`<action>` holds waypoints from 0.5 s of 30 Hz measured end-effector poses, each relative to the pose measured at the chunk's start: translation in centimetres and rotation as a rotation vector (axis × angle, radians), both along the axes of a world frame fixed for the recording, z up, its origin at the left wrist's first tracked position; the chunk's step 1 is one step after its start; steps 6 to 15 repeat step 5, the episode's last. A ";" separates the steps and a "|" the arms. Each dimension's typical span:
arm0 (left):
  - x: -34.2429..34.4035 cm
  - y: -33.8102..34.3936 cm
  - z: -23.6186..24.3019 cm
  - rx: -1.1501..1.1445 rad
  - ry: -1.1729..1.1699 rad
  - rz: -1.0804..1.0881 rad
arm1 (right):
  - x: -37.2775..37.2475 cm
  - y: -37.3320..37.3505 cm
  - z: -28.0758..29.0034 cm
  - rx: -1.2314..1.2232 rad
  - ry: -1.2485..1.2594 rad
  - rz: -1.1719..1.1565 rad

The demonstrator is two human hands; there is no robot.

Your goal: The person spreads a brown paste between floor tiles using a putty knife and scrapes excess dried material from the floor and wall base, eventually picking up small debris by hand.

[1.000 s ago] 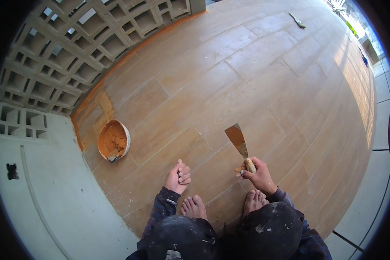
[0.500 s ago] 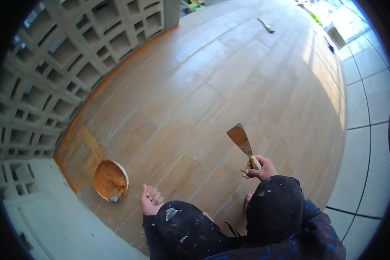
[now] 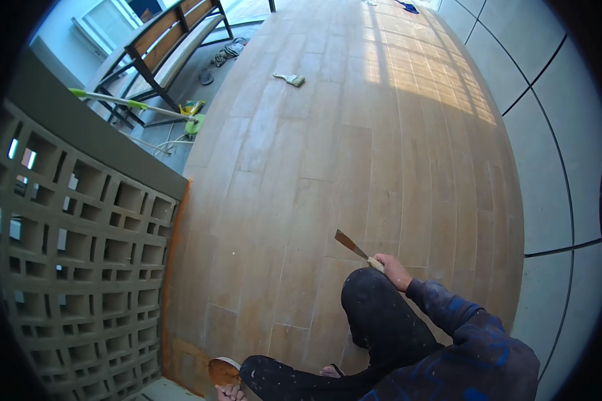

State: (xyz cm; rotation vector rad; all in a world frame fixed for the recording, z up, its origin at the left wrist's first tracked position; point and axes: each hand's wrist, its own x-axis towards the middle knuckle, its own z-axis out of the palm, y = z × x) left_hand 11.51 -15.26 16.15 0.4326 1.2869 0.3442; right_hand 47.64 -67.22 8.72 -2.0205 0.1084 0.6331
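My right hand grips the pale handle of a putty knife. Its orange-stained blade points up and to the left, above the wood-look tiled floor. My dark-trousered knee is just below that hand. At the bottom edge, a few fingers of my left hand show beside a white bowl of orange-brown paste. Whether the fingers touch the bowl is not clear. My legs hide most of the bowl and the rest of that hand.
A grey pierced-block wall runs along the left, with orange smears at its foot. Beyond it stand a wooden bench and a green-handled mop. A small brush lies far ahead. Large grey tiles border the right.
The view has swung up and to the right, bringing the bench and the far floor in. The bowl and my left hand have slid to the bottom edge. The putty knife stays gripped.
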 end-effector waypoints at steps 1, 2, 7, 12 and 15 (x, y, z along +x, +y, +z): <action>2.2 -0.6 2.9 -0.019 0.046 -0.090 | -0.6 -1.7 0.0 0.027 0.016 -0.042; 2.7 1.1 4.8 -0.125 -0.042 -0.132 | -0.9 -2.2 0.4 -0.053 0.012 -0.038; 6.7 3.4 11.7 -0.334 -0.188 -0.288 | -2.0 -5.7 5.1 -0.165 0.153 -0.176; 6.7 3.4 11.7 -0.334 -0.188 -0.288 | -2.0 -5.7 5.1 -0.165 0.153 -0.176; 6.7 3.4 11.7 -0.334 -0.188 -0.288 | -2.0 -5.7 5.1 -0.165 0.153 -0.176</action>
